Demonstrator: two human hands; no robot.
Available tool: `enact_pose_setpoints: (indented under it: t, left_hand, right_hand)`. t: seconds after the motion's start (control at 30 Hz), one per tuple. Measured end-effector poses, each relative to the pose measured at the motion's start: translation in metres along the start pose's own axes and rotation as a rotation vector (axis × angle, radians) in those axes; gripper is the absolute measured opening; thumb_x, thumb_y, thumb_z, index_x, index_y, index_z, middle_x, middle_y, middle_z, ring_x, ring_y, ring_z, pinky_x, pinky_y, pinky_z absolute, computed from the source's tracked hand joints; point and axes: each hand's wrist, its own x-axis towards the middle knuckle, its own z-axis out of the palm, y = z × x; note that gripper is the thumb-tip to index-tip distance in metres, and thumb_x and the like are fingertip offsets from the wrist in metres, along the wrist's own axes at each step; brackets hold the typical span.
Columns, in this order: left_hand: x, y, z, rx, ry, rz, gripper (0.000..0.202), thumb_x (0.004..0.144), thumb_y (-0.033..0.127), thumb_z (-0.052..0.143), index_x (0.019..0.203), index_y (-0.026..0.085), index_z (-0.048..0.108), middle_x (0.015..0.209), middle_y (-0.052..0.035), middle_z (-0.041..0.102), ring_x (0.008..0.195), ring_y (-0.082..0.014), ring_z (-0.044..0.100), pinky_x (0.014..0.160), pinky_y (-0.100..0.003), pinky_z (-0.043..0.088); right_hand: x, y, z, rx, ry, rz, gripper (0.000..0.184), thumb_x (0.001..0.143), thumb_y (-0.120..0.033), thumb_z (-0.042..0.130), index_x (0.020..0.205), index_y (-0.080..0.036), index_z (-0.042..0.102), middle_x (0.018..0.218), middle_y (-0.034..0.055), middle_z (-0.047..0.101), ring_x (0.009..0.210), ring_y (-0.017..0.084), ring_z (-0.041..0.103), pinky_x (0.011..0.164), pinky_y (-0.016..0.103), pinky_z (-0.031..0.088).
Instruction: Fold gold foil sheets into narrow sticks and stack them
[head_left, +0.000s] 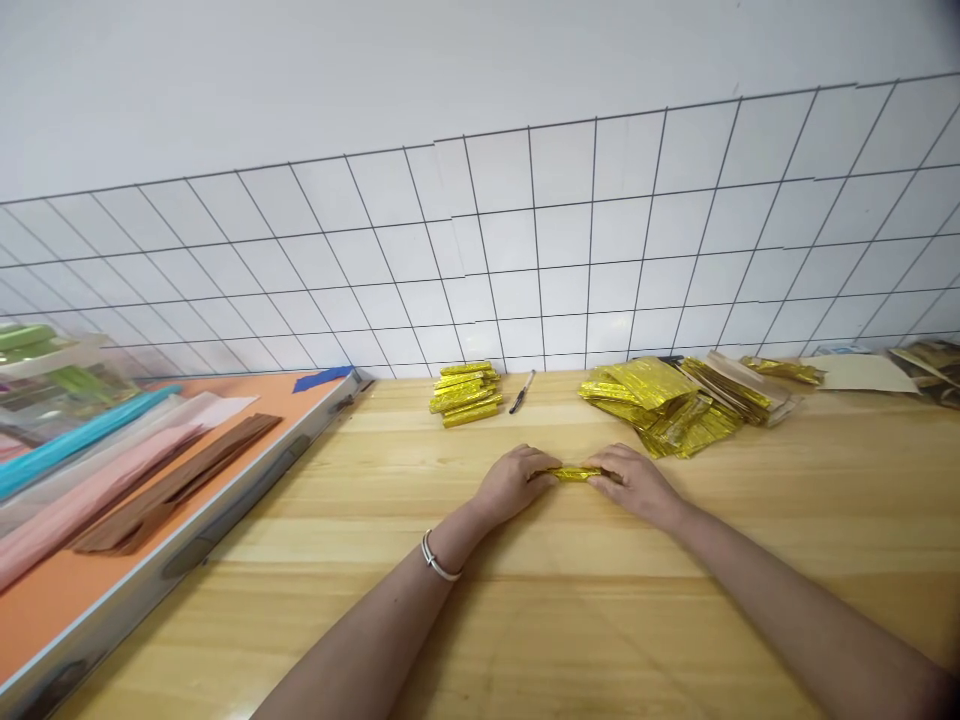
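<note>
A narrow folded strip of gold foil (pixel 574 473) lies on the wooden table (pixel 570 620), pinched at both ends. My left hand (pixel 512 485), with a silver bracelet (pixel 437 560) on its wrist, is closed on the strip's left end. My right hand (pixel 636 483) is closed on its right end. Behind the hands, a small neat stack of folded gold strips (pixel 466 392) sits near the wall, with a black pen (pixel 522 391) beside it. To the right lies a loose pile of flat gold foil sheets (pixel 664 402).
An orange board (pixel 97 590) with a metal edge lies at the left, carrying brown, pink and blue paper strips (pixel 161 485) and clear packets. More gold sheets and beige paper (pixel 862 374) lie at the far right. A white tiled wall (pixel 525 250) runs behind the table.
</note>
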Motion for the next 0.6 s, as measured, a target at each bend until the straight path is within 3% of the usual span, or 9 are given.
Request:
enact_pose_setpoints:
  t: [0.37, 0.6]
  left_hand:
    - [0.004, 0.014, 0.002, -0.074, -0.002, 0.019, 0.021, 0.087, 0.028, 0.052, 0.101, 0.021, 0.065, 0.092, -0.0042, 0.068, 0.088, -0.017, 0.058, 0.083, -0.029, 0.045]
    - [0.004, 0.013, 0.006, -0.117, 0.018, 0.0, 0.018, 0.087, 0.026, 0.053, 0.096, 0.022, 0.067, 0.092, -0.003, 0.068, 0.087, -0.016, 0.058, 0.082, -0.027, 0.046]
  right_hand:
    - [0.001, -0.005, 0.002, -0.054, 0.007, -0.047, 0.023, 0.08, -0.029, 0.06, 0.102, -0.026, 0.066, 0.092, 0.0051, 0.068, 0.089, 0.021, 0.057, 0.08, 0.036, 0.045]
    - [-0.001, -0.004, 0.003, -0.064, 0.033, -0.036, 0.018, 0.081, -0.027, 0.059, 0.096, -0.024, 0.067, 0.09, 0.0056, 0.068, 0.087, 0.021, 0.057, 0.077, 0.036, 0.045]
